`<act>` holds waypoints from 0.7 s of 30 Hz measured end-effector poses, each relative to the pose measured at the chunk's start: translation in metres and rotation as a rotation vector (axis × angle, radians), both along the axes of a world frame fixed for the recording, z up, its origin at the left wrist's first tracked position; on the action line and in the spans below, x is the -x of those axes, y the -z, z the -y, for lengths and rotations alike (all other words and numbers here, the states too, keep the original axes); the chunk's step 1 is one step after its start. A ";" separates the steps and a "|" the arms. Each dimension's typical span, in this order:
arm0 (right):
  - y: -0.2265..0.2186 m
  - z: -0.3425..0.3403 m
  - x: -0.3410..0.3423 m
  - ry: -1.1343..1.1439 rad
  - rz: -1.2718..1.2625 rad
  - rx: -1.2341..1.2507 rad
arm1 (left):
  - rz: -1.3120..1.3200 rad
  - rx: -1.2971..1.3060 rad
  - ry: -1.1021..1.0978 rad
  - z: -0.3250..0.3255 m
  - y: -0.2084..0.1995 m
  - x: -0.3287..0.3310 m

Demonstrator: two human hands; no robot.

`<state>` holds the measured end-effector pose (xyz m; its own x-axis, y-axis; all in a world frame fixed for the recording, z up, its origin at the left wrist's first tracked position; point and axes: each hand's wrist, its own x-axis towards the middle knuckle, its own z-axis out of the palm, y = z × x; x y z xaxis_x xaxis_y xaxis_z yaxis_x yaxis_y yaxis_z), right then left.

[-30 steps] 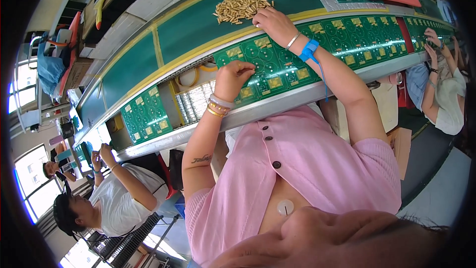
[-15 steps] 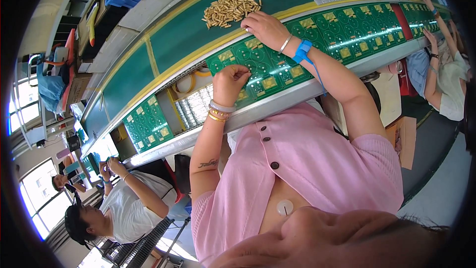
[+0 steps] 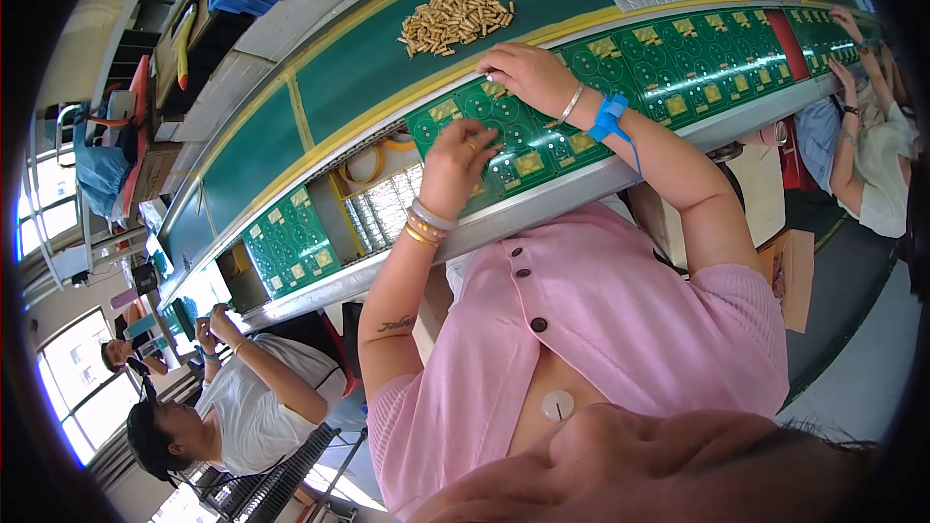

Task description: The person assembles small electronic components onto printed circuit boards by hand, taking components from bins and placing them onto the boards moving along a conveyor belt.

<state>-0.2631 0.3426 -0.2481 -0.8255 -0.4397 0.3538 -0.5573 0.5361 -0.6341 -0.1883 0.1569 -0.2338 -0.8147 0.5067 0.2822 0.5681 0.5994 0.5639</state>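
Two hands hung over a green circuit board (image 3: 528,165), with a pile of brass-coloured pieces (image 3: 455,19) beyond them.
The left grip (image 3: 453,167) was loosely curled above the board, its fingertips slightly apart; the right grip (image 3: 526,75) bent down near the board's far edge, and at this angle I could not tell whether its fingers met on a piece. The pile lay on the green counter (image 3: 358,68), apart from both hands but nearer the right.

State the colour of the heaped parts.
The heaped parts are brassy gold, best seen in the head view.
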 end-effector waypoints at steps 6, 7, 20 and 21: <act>-0.002 0.028 -0.009 -0.094 0.085 0.027 | -0.297 0.035 -0.123 0.014 0.001 0.107; 0.000 0.034 -0.008 -0.099 0.077 0.025 | -0.305 0.034 -0.128 0.014 0.003 0.115; 0.013 0.058 -0.001 -0.125 0.100 -0.019 | -0.203 0.159 -0.193 0.029 0.008 0.111; 0.014 0.059 -0.001 -0.130 0.105 -0.025 | -0.253 0.120 -0.202 0.030 0.006 0.110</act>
<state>-0.2623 0.2838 -0.2618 -0.7927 -0.5533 0.2559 -0.5546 0.4801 -0.6796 -0.2984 0.1273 -0.2398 -0.8138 0.3837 0.4365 0.5438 0.7677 0.3390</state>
